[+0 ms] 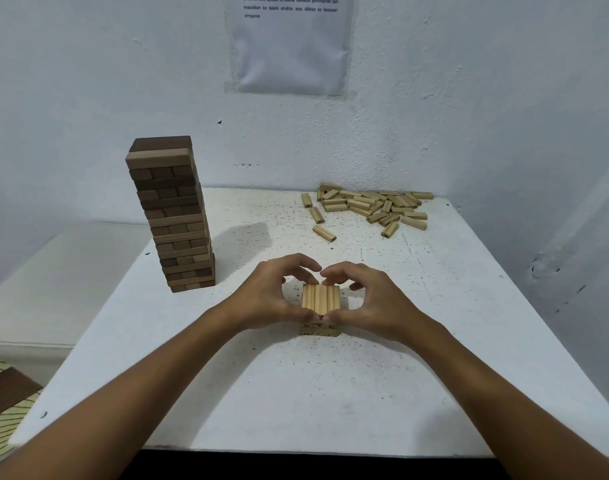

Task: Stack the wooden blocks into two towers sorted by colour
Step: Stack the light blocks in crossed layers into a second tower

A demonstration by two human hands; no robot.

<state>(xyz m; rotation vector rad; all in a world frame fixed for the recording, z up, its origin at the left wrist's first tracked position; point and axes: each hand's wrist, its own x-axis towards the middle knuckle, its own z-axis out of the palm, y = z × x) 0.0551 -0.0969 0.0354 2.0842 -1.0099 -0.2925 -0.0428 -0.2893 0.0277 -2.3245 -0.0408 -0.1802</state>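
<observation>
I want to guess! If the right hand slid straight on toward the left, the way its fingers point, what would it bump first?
Probably the left hand: the right hand has fingertips nearly meeting it above the small light tower. The gap looks tiny, though depth is unclear.

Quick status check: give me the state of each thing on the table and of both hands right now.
Dark tower: upright, tall, standing left on the table.
Light tower: low, only a few layers, top layer of three blocks side by side.
Loose light blocks: scattered in a pile, far right, unstacked.
Left hand: fingers curled, pinching the light tower's top layer.
Right hand: same, on the other side.
</observation>
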